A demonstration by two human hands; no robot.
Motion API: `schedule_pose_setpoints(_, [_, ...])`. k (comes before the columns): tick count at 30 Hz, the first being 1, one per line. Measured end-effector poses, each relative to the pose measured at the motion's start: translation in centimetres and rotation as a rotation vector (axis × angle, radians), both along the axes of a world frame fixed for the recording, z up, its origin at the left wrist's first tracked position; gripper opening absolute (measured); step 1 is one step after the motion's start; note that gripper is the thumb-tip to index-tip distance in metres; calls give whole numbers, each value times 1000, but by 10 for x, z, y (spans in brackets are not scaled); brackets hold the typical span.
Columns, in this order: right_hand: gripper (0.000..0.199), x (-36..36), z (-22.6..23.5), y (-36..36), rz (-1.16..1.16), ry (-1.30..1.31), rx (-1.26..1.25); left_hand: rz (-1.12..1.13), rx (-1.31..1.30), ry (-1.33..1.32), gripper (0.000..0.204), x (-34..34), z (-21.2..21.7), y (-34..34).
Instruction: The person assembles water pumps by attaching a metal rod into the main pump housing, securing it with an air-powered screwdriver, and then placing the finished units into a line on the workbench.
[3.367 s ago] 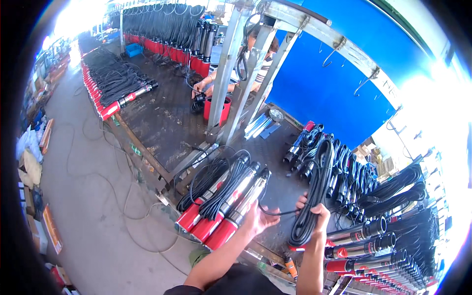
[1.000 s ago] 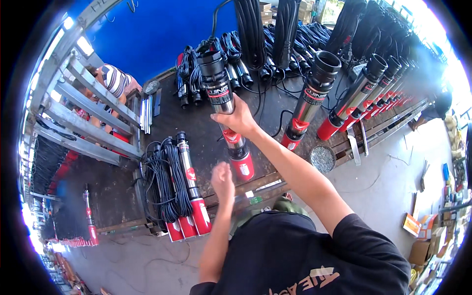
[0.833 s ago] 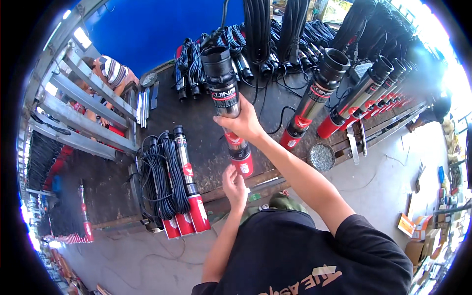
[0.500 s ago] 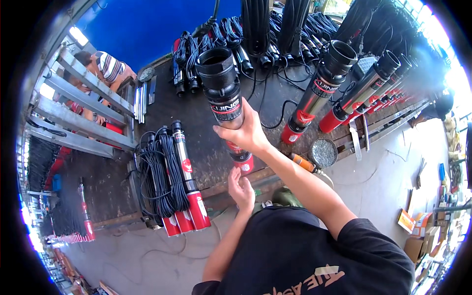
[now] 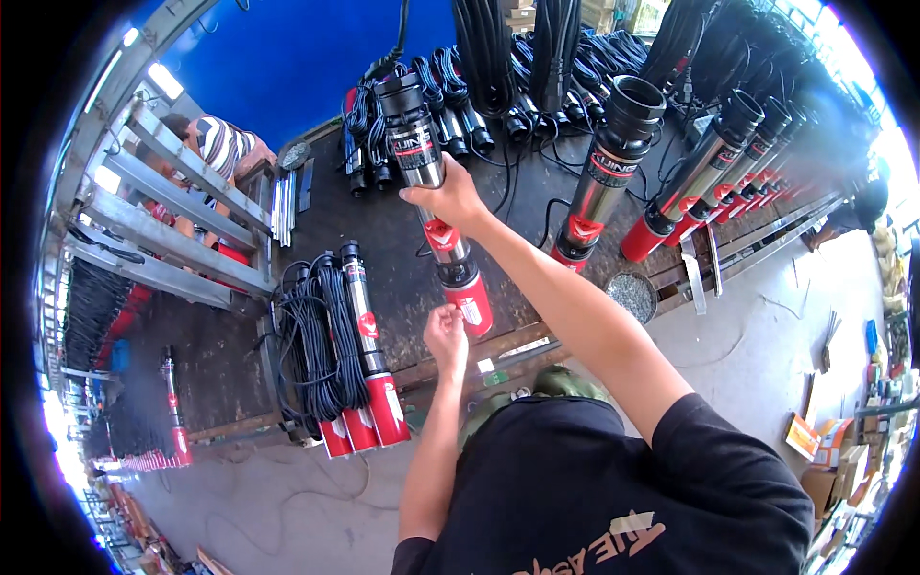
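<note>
Your right hand [image 5: 450, 196] is closed around the steel middle of the pump [image 5: 436, 206], upright over the dark bench [image 5: 383, 220]; your left hand [image 5: 446, 335] touches its red base, fingers curled; it looks heavy, stiff and smooth, so hold it at both ends.

Your left hand [image 5: 447, 337] and right hand [image 5: 450, 196] are bare, with no gloves, rings or watch showing. Both forearms are uncovered up to the elbow and beyond. You wear a black short-sleeved T-shirt [image 5: 613, 489]; its right sleeve ends above the elbow, toward four o'clock of the picture. Pale tan lettering runs across the shirt near five o'clock. At the collar sits a patch of olive-green camouflage cloth [image 5: 556, 385]; what it belongs to is unclear.
</note>
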State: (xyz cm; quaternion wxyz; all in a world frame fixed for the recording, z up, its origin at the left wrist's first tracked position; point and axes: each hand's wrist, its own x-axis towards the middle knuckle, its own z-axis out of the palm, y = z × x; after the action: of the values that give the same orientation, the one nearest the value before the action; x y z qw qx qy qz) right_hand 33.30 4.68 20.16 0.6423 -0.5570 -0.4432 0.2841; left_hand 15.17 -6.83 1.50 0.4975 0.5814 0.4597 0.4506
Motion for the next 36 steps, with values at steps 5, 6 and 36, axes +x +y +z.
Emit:
schedule_pose_setpoints(5, [46, 30, -29, 52, 79, 27, -18, -237, -227, -204, 11, 0, 6, 40])
schedule_pose_setpoints(6, [44, 31, -30, 58, 61, 43, -62, -249, -223, -157, 10, 1, 8, 44])
schedule_pose_setpoints(36, [57, 50, -27, 83, 12, 199, -366, -353, -50, 100, 28, -4, 6, 108])
